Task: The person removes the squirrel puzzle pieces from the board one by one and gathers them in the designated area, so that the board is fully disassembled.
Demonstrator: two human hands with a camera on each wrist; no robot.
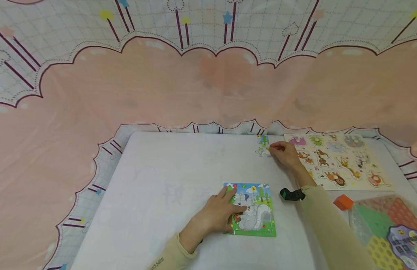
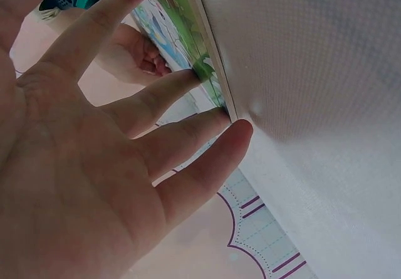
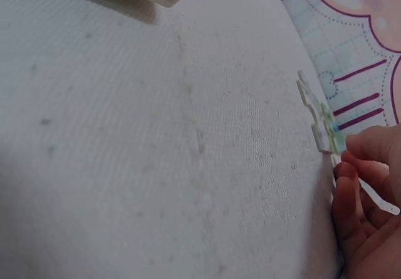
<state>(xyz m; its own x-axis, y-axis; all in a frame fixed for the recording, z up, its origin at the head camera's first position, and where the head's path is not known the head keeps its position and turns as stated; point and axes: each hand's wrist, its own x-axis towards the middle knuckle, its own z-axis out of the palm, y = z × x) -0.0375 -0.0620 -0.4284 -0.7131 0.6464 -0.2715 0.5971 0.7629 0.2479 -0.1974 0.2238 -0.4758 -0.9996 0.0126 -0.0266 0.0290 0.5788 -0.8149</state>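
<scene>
A square squirrel puzzle (image 1: 253,221) lies on the white table. My left hand (image 1: 216,215) rests over its left side with fingers spread; in the left wrist view, the fingertips (image 2: 241,128) touch the puzzle's edge. Farther back, a small cluster of loose puzzle pieces (image 1: 262,141) with green trees and grey-white parts lies near the table's far edge. My right hand (image 1: 285,153) is at the right side of that cluster, its thumb and fingers curled and pinching at the edge of a piece (image 3: 326,128). The fingers hide most of what they grip.
Right of the right hand lies an animal puzzle board (image 1: 357,182). An orange block (image 1: 343,202) sits below it, beside a clear bag of coloured pieces (image 1: 380,228). A patterned cloth (image 1: 208,90) hangs behind the table (image 1: 154,180).
</scene>
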